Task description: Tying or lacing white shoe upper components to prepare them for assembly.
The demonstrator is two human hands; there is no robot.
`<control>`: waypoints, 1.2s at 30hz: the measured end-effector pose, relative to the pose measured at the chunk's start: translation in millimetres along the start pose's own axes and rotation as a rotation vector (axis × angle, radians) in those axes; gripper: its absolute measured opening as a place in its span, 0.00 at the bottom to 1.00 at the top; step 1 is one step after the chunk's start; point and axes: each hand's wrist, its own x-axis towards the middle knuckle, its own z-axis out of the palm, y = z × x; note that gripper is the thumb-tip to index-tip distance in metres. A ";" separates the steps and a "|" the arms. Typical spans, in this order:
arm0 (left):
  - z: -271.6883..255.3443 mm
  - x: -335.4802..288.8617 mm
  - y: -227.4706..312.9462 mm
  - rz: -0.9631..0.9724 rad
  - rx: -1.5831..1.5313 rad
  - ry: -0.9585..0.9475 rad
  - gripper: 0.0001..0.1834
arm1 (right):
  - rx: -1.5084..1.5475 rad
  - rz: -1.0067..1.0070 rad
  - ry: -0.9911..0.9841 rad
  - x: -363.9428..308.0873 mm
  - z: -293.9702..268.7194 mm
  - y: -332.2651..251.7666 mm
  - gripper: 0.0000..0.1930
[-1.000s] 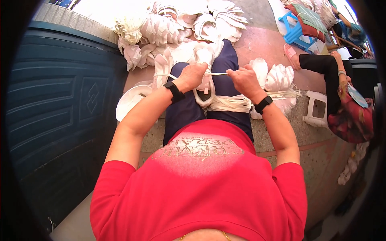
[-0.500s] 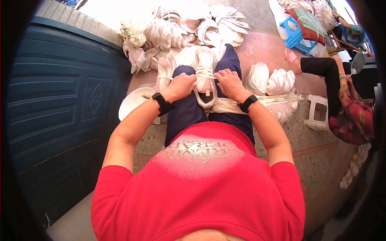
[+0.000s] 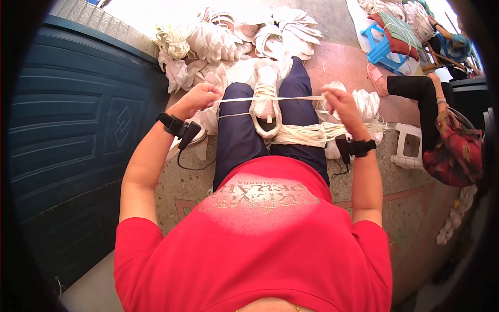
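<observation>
A white and pale pink shoe (image 3: 265,106) rests between my thighs, its opening toward me and its toe pointing away. Across it runs a white shoelace (image 3: 296,98), pulled straight from side to side. My left hand (image 3: 200,99) pinches one end beyond my left thigh. The other end is pinched in the fingers of my right hand (image 3: 340,104), out past my right thigh. A bundle of cream laces (image 3: 299,135) lies over my right thigh, close to the shoe. Another thin lace stretch crosses my left thigh.
Piles of white and pink shoe uppers (image 3: 218,44) lie ahead, with more stacked at the right (image 3: 366,104). A dark blue panelled door (image 3: 62,119) stands at my left. On the right sit a white stool (image 3: 407,146), a blue stool (image 3: 383,49) and another person (image 3: 452,151).
Both hands have drawn apart from beside the shoe, left hand to the left and right hand to the right. The shoelace now stretches taut between them. The shoe has stayed in place.
</observation>
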 end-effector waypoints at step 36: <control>71.3 21.1 -8.2 0.014 -0.004 0.034 0.09 | -0.985 -0.213 -0.052 45.4 96.3 48.3 0.10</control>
